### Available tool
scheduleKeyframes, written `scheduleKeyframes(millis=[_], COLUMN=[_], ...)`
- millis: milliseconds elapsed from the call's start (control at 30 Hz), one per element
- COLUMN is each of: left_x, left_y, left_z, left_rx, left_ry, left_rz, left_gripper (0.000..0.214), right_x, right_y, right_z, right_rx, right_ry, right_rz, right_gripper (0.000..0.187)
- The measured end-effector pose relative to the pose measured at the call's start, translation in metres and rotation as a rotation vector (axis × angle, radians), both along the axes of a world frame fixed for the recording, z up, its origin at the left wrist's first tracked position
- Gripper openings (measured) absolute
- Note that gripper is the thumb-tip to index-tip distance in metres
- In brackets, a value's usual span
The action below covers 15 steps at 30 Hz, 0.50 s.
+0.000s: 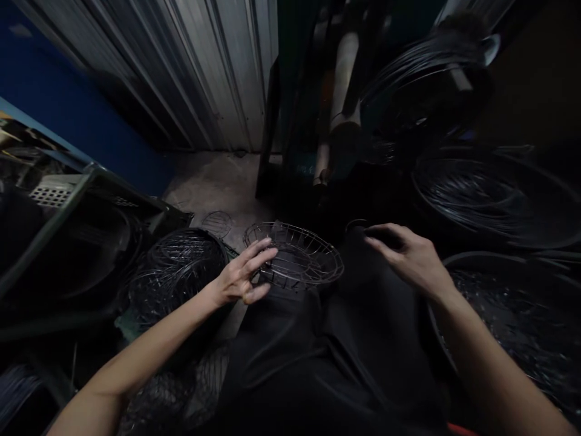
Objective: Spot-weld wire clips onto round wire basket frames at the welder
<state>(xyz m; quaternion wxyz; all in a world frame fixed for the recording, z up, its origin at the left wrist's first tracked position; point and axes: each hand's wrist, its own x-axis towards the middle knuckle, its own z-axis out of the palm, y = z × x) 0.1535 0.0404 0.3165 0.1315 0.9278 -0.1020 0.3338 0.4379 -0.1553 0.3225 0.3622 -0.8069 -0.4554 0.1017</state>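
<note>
A shallow round wire basket [324, 275] lies over my dark-clothed lap [290, 339], its thin bars spreading to a rim. My left hand [245, 272] is at the basket's left side, fingers stretched and apart over the wires; whether they touch is hard to tell. To the right, my right hand [406, 251] is raised above the dark cloth with thumb and forefinger brought together. A thin curved wire [356, 221] shows at those fingertips; the rest of it is lost in shadow.
Bundled wire fills a container [179, 266] at left. A flat wire grid [216, 224] lies on the floor. At right are a basin of wire [472, 188] and a tub of small dark pieces [508, 315]. Dark machinery with a pale cylinder [345, 85] stands ahead.
</note>
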Motion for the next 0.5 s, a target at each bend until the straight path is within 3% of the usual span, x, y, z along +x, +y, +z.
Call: scheduleKeyframes(millis=[167, 333, 500], left_x=[-0.023, -0.036, -0.057], left_y=[-0.002, -0.002, 0.003], left_z=[-0.018, -0.025, -0.039], left_rx=[0.112, 0.145, 0.097], left_ry=[-0.067, -0.109, -0.082], left_rz=[0.013, 0.071, 0.128], left_gripper=[0.049, 0.065, 0.061], right_x=[0.003, 0.002, 0.001], right_y=[0.06, 0.124, 0.154], right_z=[-0.024, -0.054, -0.085], right_rx=[-0.249, -0.478, -0.561], right_ry=[0.128, 0.216, 0.424], right_rz=[0.158, 0.283, 0.413], right_gripper=[0.02, 0.028, 0.037])
